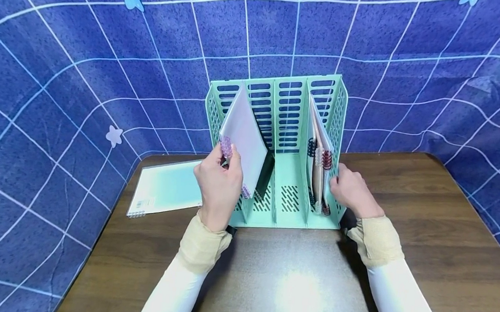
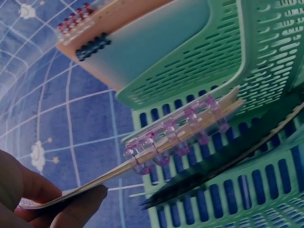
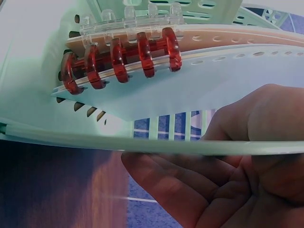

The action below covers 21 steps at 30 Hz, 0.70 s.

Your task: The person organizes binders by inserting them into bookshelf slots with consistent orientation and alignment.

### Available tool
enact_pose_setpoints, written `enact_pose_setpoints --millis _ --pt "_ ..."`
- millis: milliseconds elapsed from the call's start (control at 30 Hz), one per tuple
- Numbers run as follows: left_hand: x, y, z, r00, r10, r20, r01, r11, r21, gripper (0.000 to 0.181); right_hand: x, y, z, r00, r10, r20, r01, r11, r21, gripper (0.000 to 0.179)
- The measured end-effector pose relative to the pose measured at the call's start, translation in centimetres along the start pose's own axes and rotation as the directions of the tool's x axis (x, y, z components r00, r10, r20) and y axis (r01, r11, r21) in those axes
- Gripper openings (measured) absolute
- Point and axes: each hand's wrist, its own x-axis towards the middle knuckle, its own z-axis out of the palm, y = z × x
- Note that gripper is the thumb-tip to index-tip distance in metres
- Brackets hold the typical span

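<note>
My left hand (image 1: 220,188) pinches the upper front edge of a spiral notebook (image 1: 247,136) with purple rings. The notebook stands tilted in the left part of a mint-green file rack (image 1: 290,188); its exact compartment cannot be told. Just right of it, a dark notebook (image 1: 265,176) leans in the rack. On the far right side my right hand (image 1: 356,191) grips the rack's side wall; thumb and fingers (image 3: 166,185) lie on opposite sides of that wall in the right wrist view. Notebooks with red rings (image 3: 145,54), clear rings (image 3: 130,21) and dark rings (image 2: 92,46) stand in the rightmost compartment.
A pale blue spiral notebook (image 1: 170,186) lies flat on the wooden table (image 1: 425,228), left of the rack. Behind the table hangs a blue cloth (image 1: 167,32) with a grid and star pattern.
</note>
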Motion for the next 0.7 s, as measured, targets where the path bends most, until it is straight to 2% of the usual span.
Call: enact_pose_setpoints --millis 367,500,700 --pt "-1.2 -1.8 2.2 0.999 -0.035 0.013 0.036 0.999 -0.029 0.027 -0.1 -0.1 0.0 1.000 -0.002 -0.007 0.002 1.000 0.006 0.045" --pt "-1.7 -2.3 2.8 0.999 -0.037 0.010 0.037 0.999 -0.015 0.032 0.0 0.0 0.0 1.000 0.001 -0.003 -0.001 1.000 0.007 0.045" --pt "-2.3 -3.0 3.9 0.999 -0.045 -0.009 0.046 0.998 0.040 0.028 0.1 0.2 0.1 1.000 0.004 0.005 -0.004 1.000 0.011 0.046"
